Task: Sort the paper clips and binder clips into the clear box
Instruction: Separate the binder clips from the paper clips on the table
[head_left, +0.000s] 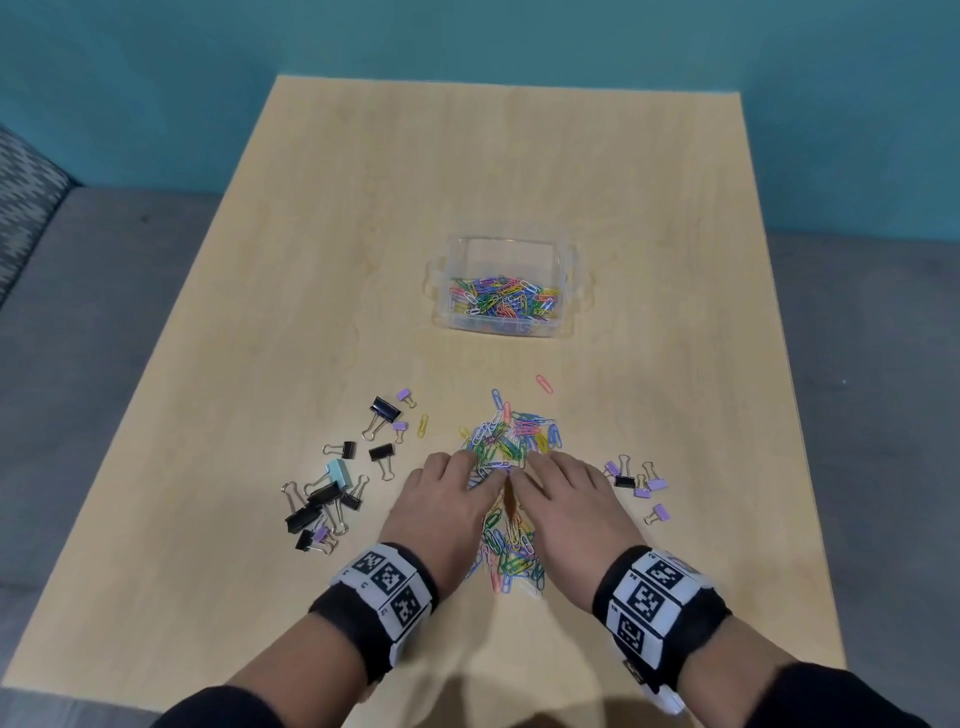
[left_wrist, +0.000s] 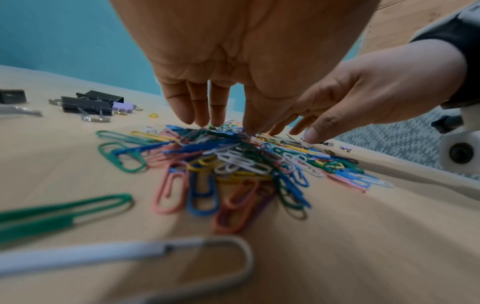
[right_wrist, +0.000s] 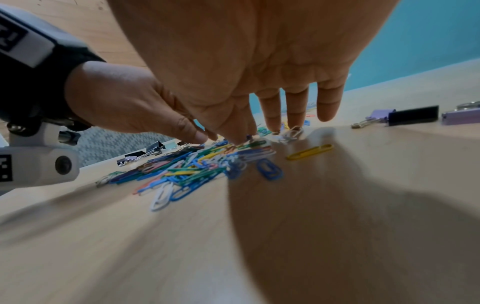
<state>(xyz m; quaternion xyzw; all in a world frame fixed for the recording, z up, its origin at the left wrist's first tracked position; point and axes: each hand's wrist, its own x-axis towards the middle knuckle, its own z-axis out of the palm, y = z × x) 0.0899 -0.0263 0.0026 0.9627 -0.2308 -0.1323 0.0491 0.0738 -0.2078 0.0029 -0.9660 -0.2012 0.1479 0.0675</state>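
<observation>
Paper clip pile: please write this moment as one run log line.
step: gather paper clip pile | left hand: open, fingers on pile | right hand: same | clear box: holds paper clips only

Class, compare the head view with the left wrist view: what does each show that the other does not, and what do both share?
Only the head view shows the clear box, already holding paper clips, and both wrist bands. Only the left wrist view shows the left hand's palm and its fingertips touching the clips from beneath. Both show the paper clip pile, the right hand and black binder clips on the table.
</observation>
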